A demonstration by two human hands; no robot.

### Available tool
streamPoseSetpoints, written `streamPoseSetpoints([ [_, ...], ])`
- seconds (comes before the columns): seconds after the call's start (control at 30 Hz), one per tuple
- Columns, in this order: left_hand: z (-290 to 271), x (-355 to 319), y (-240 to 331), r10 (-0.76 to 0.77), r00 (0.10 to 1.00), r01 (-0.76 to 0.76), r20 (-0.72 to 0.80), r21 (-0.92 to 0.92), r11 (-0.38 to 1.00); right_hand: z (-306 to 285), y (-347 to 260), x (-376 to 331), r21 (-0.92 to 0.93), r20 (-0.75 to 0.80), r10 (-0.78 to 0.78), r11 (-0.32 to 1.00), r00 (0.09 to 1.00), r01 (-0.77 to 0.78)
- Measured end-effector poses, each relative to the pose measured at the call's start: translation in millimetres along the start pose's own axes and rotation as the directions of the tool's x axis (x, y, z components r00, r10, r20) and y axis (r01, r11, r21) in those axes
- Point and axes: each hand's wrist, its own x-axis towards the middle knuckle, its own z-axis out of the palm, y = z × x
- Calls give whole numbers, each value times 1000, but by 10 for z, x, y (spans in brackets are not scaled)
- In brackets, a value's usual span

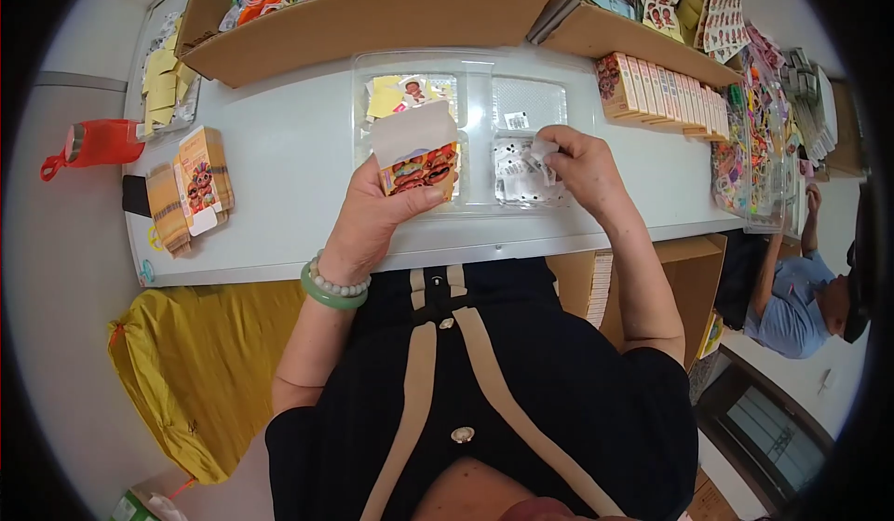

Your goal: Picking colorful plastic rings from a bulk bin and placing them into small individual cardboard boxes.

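Note:
My left hand [358, 223] is closed around a small printed carton [421, 169], its white flap raised at the top. The thumb presses on the carton's front. Over the near right compartment of a clear plastic tray [478, 102], my right hand [589, 169] pinches a small whitish clear packet [542, 152] between thumb and fingertips. Several flat clear packets with dark specks [518, 178] lie in that compartment, just below the fingers. Yellow cards [383, 100] and a sticker sheet [415, 88] sit in the far left compartment, partly hidden behind the carton.
A cardboard box [372, 27] of colourful bands stands at the back, beside another box [605, 33] holding sticker sheets. Filled cartons [652, 93] line up at the right. Flat cartons [197, 181] and a red bottle [104, 143] are at the left. Another person [796, 288] sits far right.

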Motion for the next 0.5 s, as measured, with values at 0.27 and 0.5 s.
streamPoseSetpoints([
  [0.27,134,-17,13,-94,993,92,75,31,995,-123,61,-65,281,97,74,955,993,-99],
  [0.5,159,-12,-17,-105,988,98,110,70,993,-188,-62,-126,500,5,-24,866,1000,19],
])
